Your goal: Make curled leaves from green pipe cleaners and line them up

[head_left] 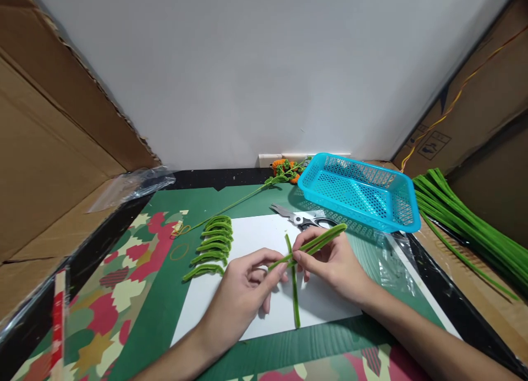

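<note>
Green pipe cleaners (323, 239) are pinched between both my hands above a white sheet of paper (251, 232). One strand is doubled and slants up to the right, while another length crosses it and hangs down toward the paper's near edge. My left hand (256, 279) grips the left end between thumb and forefinger. Close by, my right hand (325, 257) pinches the same piece near the crossing, its fingertips closed. To the left, several bent green pipe cleaner pieces (212, 243) lie in a column, partly on the paper. Fingers hide part of the crossing point.
Scissors (303, 219) lie beyond my right hand, before a blue plastic basket (355, 197). A flower stem with orange blooms (282, 169) rests behind. Long green pipe cleaners (470, 232) are bundled at right. Cardboard walls (58, 106) flank both sides; a rubber band (179, 252) lies at left.
</note>
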### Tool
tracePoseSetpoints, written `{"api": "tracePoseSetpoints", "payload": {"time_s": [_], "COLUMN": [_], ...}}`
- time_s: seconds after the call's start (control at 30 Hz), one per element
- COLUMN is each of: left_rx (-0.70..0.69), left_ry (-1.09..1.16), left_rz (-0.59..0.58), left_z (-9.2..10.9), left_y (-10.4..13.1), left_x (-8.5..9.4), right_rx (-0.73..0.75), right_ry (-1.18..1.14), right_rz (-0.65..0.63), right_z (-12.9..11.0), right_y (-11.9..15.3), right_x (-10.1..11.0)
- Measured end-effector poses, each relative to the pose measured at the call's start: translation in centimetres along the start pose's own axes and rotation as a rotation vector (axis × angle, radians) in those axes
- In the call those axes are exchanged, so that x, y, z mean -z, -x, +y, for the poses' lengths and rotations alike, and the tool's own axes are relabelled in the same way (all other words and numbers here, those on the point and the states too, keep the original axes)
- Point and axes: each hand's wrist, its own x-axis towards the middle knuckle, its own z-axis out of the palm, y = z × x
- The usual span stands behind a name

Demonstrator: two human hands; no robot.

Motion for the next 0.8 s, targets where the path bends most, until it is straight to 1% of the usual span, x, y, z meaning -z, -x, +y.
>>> {"api": "tracePoseSetpoints", "payload": {"time_s": [0.2, 0.27, 0.33, 0.4, 0.47, 0.53, 0.63, 0.8], "left_rx": [0.017, 0.007, -0.002, 0.005, 0.018, 0.025, 0.025, 0.016], "left_ry": [0.048, 0.085, 0.131, 0.165, 0.184, 0.194, 0.209, 0.183], "left_rz": [0.094, 0.134, 0.174, 0.216, 0.245, 0.243, 0.201, 0.17], "left_z": [0.5, 0.8, 1.0, 1.3, 1.4, 1.4, 1.4, 1.0], "left_y": [-0.6, -0.7, -0.7, -0.8, -0.8, -0.8, -0.8, -0.8], "left_x": [0.6, 0.8, 0.9, 0.9, 0.9, 0.9, 0.8, 0.9], "right_rx": [0.017, 0.021, 0.028, 0.039, 0.049, 0.063, 0.08, 0.062], "right_ry": [-0.035, -0.05, -0.071, -0.096, -0.103, -0.095, -0.09, -0.095], "right_rz": [-0.023, 0.009, 0.067, 0.123, 0.15, 0.154, 0.167, 0.176], "right_z": [-0.9, -1.1, -1.0, -1.0, -0.9, -0.9, -1.0, -1.2], "right_y": [-0.3, -0.3, -0.4, -0.4, -0.4, -0.4, -0.3, -0.3], "right_x": [0.2, 0.2, 0.3, 0.4, 0.5, 0.7, 0.8, 0.6]}}
